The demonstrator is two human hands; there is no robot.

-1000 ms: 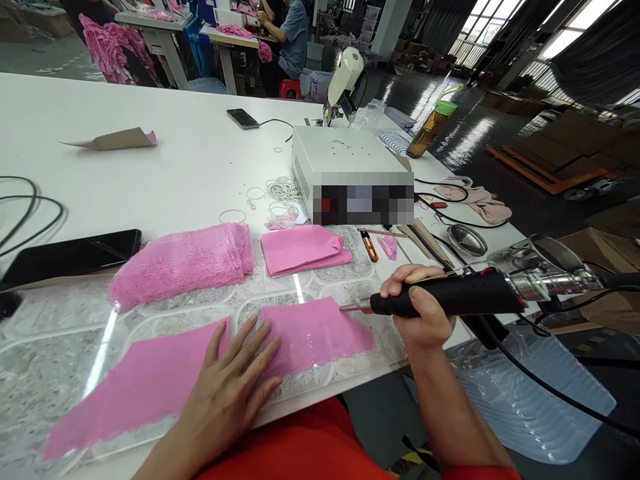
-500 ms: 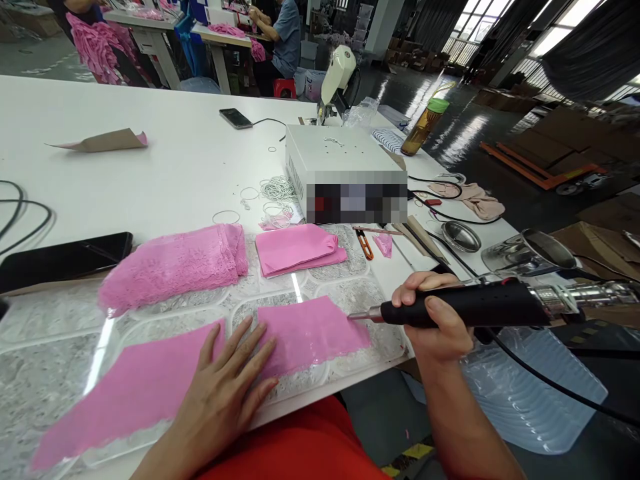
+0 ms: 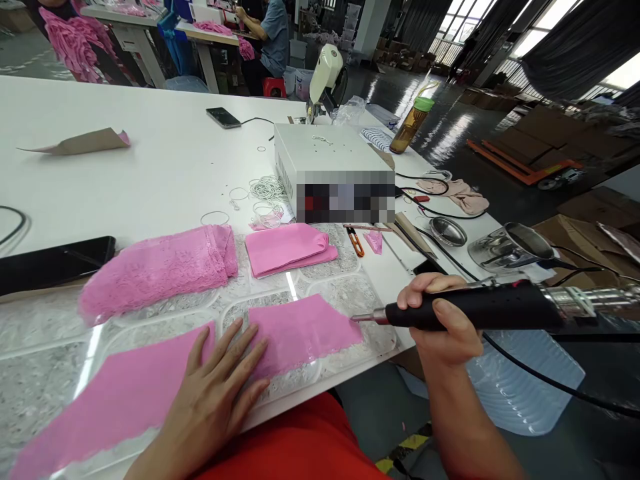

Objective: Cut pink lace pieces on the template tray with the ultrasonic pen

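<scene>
- Pink lace strip (image 3: 305, 333): lies flat on the clear patterned board (image 3: 45, 327) at the table's near edge. It appears still in one piece, so the work looks barely begun.
- Left hand (image 3: 220, 393): open, fingers spread, pressing the strip down; unmoved since earlier.
- Black-handled tool (image 3: 480, 307): gripped in the closed right hand (image 3: 447, 337). Its tip meets the strip's right edge, slightly nearer that end than before.

Left grip (image 3: 215, 393) flat, fingers spread, pressing on pink fabric piece (image 3: 310, 330) and end of long pink strip (image 3: 115, 400). Both lie on clear patterned sheet (image 3: 350, 287) at near edge of surface (image 3: 150, 173). Right grip (image 3: 440, 320) closed round black-handled tool (image 3: 480, 308), held level; metal tip at piece's right corner, contact unclear. Lace bundle (image 3: 155, 270) and folded pink piece (image 3: 287, 248) farther in. White box machine (image 3: 320, 157) behind them. Black phone (image 3: 50, 263) toward left edge.
</scene>
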